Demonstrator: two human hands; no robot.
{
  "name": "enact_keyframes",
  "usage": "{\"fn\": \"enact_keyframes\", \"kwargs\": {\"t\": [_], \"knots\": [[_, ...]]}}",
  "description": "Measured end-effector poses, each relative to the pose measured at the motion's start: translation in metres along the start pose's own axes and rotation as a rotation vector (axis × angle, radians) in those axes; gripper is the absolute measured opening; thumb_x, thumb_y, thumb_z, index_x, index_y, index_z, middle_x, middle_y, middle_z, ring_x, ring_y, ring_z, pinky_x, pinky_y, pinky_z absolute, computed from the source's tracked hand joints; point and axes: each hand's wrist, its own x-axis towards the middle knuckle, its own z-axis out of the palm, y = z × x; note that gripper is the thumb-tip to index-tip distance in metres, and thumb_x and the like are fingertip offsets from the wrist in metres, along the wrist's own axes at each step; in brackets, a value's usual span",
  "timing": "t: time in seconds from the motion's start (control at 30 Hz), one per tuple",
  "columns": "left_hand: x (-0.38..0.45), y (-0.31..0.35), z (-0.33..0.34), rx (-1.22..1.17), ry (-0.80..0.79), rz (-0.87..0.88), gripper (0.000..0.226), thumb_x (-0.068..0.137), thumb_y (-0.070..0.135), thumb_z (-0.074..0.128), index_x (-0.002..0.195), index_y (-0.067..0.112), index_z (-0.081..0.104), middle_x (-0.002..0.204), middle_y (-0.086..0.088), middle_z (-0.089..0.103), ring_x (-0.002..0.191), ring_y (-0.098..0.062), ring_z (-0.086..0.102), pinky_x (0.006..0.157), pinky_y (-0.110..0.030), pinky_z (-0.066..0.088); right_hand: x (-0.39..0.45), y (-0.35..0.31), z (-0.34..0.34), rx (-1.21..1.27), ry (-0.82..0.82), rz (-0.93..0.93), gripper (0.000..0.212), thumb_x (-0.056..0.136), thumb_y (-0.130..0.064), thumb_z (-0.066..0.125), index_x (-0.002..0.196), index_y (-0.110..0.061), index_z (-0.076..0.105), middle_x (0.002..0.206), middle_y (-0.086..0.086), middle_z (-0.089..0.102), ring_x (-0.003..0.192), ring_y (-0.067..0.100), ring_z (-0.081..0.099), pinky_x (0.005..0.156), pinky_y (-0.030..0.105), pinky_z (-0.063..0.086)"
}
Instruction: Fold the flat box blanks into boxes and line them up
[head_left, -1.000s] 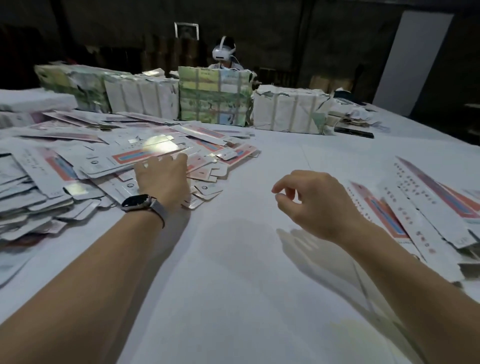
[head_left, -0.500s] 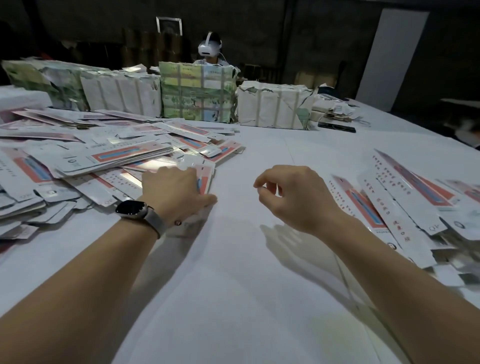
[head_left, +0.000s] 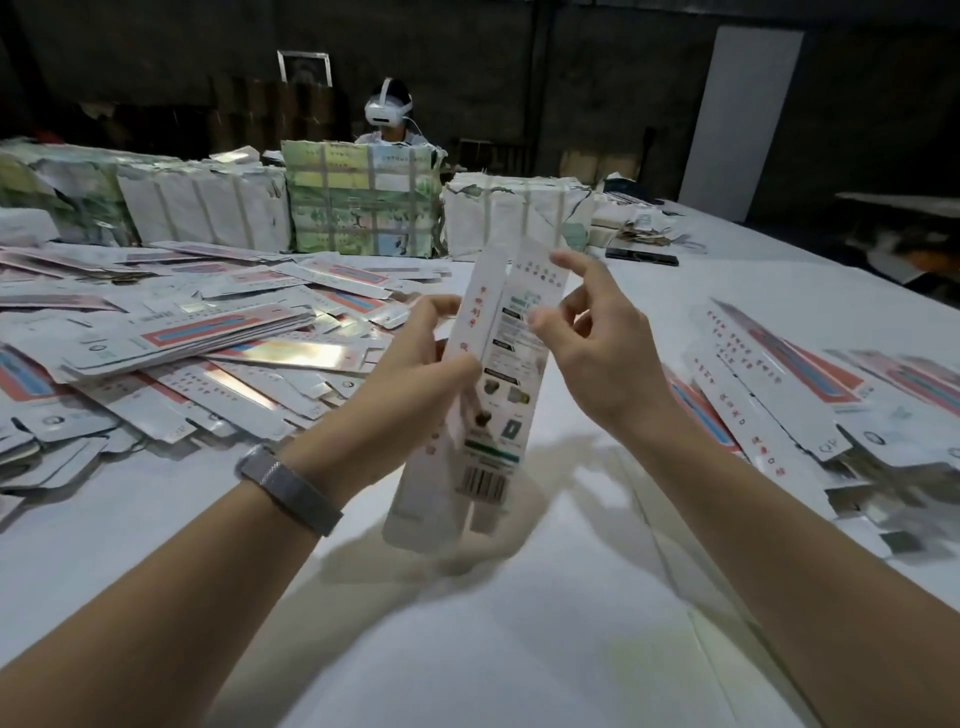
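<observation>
Above the white counter (head_left: 467, 649), between the two hands, a long box blank (head_left: 501, 374) stands almost upright. It is already bent a little along one crease, so two long sides show. The left hand (head_left: 415, 374) grips it near the middle, with the thumb on the near side and the fingers curled round the left edge. The right hand (head_left: 597, 353) is beside the top half, with its fingers loose and spread. The fingertips look like they just touch the right edge, but I cannot tell if they pinch it.

The blank looks like thin, shiny card. It is probably very light and bends easily. It seems stiff along its length but soft at the creases, so it could pop open if both long edges get a gentle squeeze. A hard squeeze might dent it. The shiny face may be slippery, so the long edges near the middle look like the best place to hold, not the small flaps at the ends.

A big messy pile of flat blanks (head_left: 171, 343) lies on the left. A neater row of boxes (head_left: 810, 379) lies on the right.
</observation>
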Motion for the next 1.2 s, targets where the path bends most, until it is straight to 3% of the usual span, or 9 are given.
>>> {"fn": "enact_keyframes", "kwargs": {"t": [0.13,0.27,0.43,0.53,0.6,0.73,0.9,1.07,1.2], "knots": [[-0.002,-0.005,0.008,-0.136,-0.088,-0.037,0.057,0.078,0.001,0.046,0.125,0.033,0.042,0.089,0.003,0.076,0.078,-0.019,0.073,0.059,-0.032,0.059,0.001,0.004,-0.003,-0.067,-0.017,0.009,0.03,0.095,-0.026,0.06,0.124,-0.024,0.066,0.059,-0.012,0.051,0.057,-0.003,0.052,0.052,0.01,0.037],[-0.009,-0.004,0.012,-0.358,-0.262,-0.162,0.061,0.076,0.011,0.046,0.129,0.04,0.041,0.122,-0.02,0.06,0.092,-0.037,0.075,0.071,-0.048,0.062,-0.002,0.002,0.001,-0.039,-0.069,0.013,0.038,0.096,-0.028,0.061,0.134,-0.03,0.06,0.064,-0.011,0.053,0.063,0.001,0.056,0.056,0.015,0.044],[-0.005,-0.006,0.007,-0.223,-0.278,-0.139,0.062,0.092,0.069,0.034,0.132,0.03,0.06,0.119,-0.018,0.067,0.087,-0.027,0.069,0.069,-0.041,0.055,-0.003,-0.008,-0.002,0.253,-0.111,0.077,0.047,0.097,-0.04,0.058,0.142,-0.028,0.051,0.076,-0.004,0.056,0.067,0.002,0.06,0.056,0.016,0.048],[-0.002,-0.007,0.008,-0.161,-0.213,-0.123,0.068,0.092,0.078,0.03,0.127,0.031,0.064,0.109,-0.014,0.064,0.079,-0.02,0.065,0.066,-0.035,0.053,-0.001,-0.012,-0.005,0.316,-0.128,0.147,0.056,0.088,-0.055,0.054,0.139,-0.031,0.049,0.084,0.003,0.061,0.067,0.008,0.057,0.053,0.013,0.041],[-0.001,-0.008,0.01,-0.151,-0.203,-0.146,0.067,0.082,0.08,0.047,0.128,0.033,0.06,0.107,-0.009,0.057,0.075,-0.015,0.062,0.065,-0.032,0.051,0.0,-0.013,-0.006,0.389,-0.126,0.184,0.053,0.085,-0.043,0.057,0.135,-0.03,0.05,0.081,0.003,0.063,0.063,0.008,0.058,0.05,0.012,0.04],[-0.001,-0.009,0.017,-0.125,-0.106,-0.091,0.066,0.067,0.064,0.076,0.126,0.042,0.057,0.094,0.0,0.064,0.075,-0.014,0.068,0.06,-0.03,0.055,0.001,-0.013,-0.006,0.488,-0.126,0.252,0.042,0.086,-0.033,0.044,0.127,-0.032,0.055,0.078,0.001,0.067,0.063,0.01,0.059,0.054,0.023,0.042],[0.001,-0.014,0.011,-0.094,0.174,0.012,0.081,0.063,0.037,0.085,0.135,0.036,0.046,0.111,-0.005,0.069,0.09,-0.022,0.076,0.071,-0.044,0.063,0.001,-0.011,-0.006,0.457,-0.131,0.292,0.032,0.094,-0.042,0.05,0.125,-0.035,0.053,0.103,0.009,0.07,0.087,0.021,0.068,0.067,0.037,0.052],[0.002,-0.012,0.011,-0.272,0.01,-0.032,0.046,0.091,0.004,0.066,0.13,0.027,0.059,0.103,-0.007,0.074,0.086,-0.02,0.075,0.063,-0.033,0.061,-0.002,-0.007,-0.003,0.311,-0.06,0.149,0.036,0.099,-0.019,0.057,0.128,-0.038,0.05,0.115,0.003,0.063,0.088,0.015,0.072,0.069,0.031,0.061],[-0.002,-0.011,0.011,-0.493,-0.164,-0.09,0.054,0.097,-0.002,0.041,0.137,0.034,0.047,0.103,-0.011,0.074,0.096,-0.038,0.073,0.076,-0.055,0.062,-0.002,-0.004,0.001,0.037,-0.012,0.036,0.037,0.098,-0.029,0.06,0.135,-0.031,0.059,0.116,-0.008,0.05,0.099,0.004,0.056,0.081,0.023,0.055]]}}
